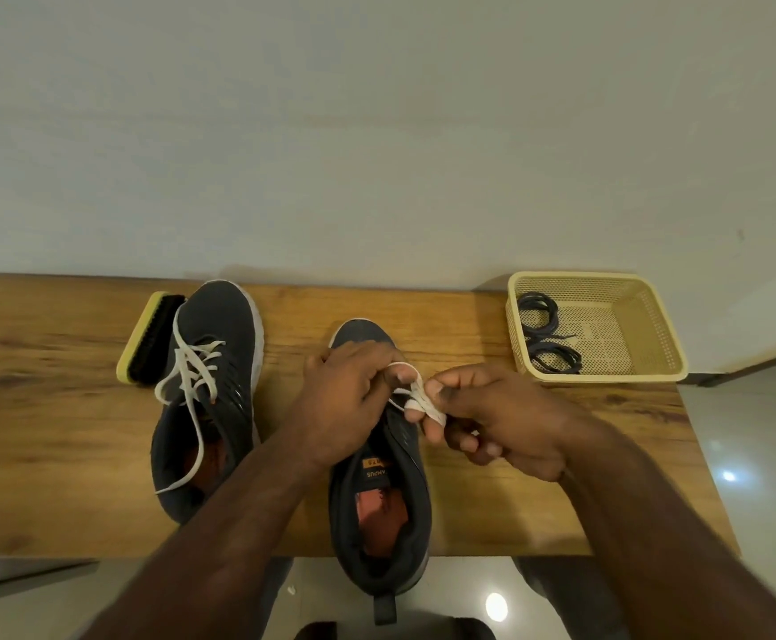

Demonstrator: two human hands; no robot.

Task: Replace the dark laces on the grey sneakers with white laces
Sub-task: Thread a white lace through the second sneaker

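Against the pale wall, a wooden bench (492, 455) held a grey mesh sneaker (379, 491). Above its tongue, left hand (344, 399) and right hand (497, 418) each pinched the flat white lace (416, 394); slack might undo the half-formed knot.

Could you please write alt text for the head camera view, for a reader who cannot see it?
Both hands, left hand and right hand, grip a white lace over the nearer grey sneaker on a wooden table. A second grey sneaker, white-laced, lies left beside a brush; dark laces sit in a yellow basket.
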